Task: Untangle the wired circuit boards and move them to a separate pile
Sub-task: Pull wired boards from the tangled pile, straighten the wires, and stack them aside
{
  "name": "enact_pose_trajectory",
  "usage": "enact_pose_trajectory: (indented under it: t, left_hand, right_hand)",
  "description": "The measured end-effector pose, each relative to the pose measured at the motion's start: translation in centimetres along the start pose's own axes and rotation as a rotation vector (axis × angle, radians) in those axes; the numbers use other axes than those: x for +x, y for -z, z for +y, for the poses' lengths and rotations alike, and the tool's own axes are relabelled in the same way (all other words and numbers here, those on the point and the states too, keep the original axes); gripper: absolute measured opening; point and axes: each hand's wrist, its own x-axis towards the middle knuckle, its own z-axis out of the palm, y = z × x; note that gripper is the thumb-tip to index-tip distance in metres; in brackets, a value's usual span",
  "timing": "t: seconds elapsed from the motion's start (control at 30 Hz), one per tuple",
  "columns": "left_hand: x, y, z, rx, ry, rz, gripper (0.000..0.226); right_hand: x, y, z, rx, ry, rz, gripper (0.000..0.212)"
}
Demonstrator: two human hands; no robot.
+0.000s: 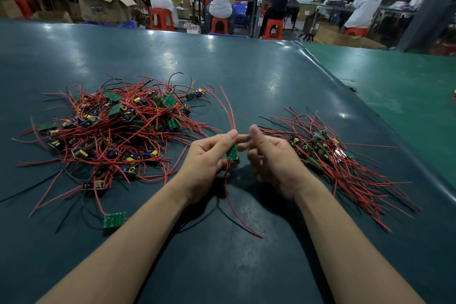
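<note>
Head cam: our left hand [208, 155] pinches one circuit board [232, 151] between thumb and fingers, held over the table [246, 76] between the tangled pile [108, 128] and the sorted pile [330, 155]. Our right hand [274, 158] sits just beside it, fingers loosely curled, holding nothing we can see. The risk, we reckon: its red wires [228, 106] trail toward the tangle, so a quick yank could snag and drag other boards along.
</note>
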Motion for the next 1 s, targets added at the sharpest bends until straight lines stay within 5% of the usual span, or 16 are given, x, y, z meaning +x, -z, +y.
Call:
enact_pose_trajectory:
  t: [0.17,0.3,0.37,0.5,0.6,0.7,0.8,0.87,1.0]
  left_hand:
    - [0.0,0.2,-0.5,0.054,-0.007,-0.025,0.033]
    - [0.0,0.0,-0.5,0.064,0.007,-0.013,0.034]
    - [0.1,-0.1,-0.1,0.026,0.010,0.051,0.041]
    - [0.3,1.4,-0.2,0.571,-0.544,0.505,0.030]
    - [0.2,1.7,-0.5,0.746,-0.678,0.562,0.030]
    - [0.2,1.2,-0.6,0.915,-0.675,0.531,0.025]
    - [0.1,1.2,-0.6,1.070,-0.687,0.545,0.017]
    - [-0.1,1.3,-0.6,1.225,-0.642,0.585,0.015]
    - [-0.1,2.2,-0.4,1.623,-0.192,0.671,0.028]
  right_hand:
    - [-0.7,0.2,0.1,-0.008,0.010,-0.255,0.018]
    - [-1.1,-0.2,0.3,-0.229,0.016,-0.261,0.032]
    - [-1.0,-0.7,0.1,-0.208,0.114,-0.112,0.017]
    - [-0.1,0.4,-0.9,0.127,0.300,0.363,0.015]
    - [0.0,1.1,-1.4,0.290,0.474,0.628,0.018]
    - [0.2,0.5,-0.7,0.401,0.374,0.774,0.022]
    - [0.3,-0.3,0.1,0.377,0.132,0.651,0.029]
    - [0.3,-0.5,0.5,0.241,0.130,0.551,0.027]
    - [0.4,-0.9,0.7,0.039,0.157,0.496,0.031]
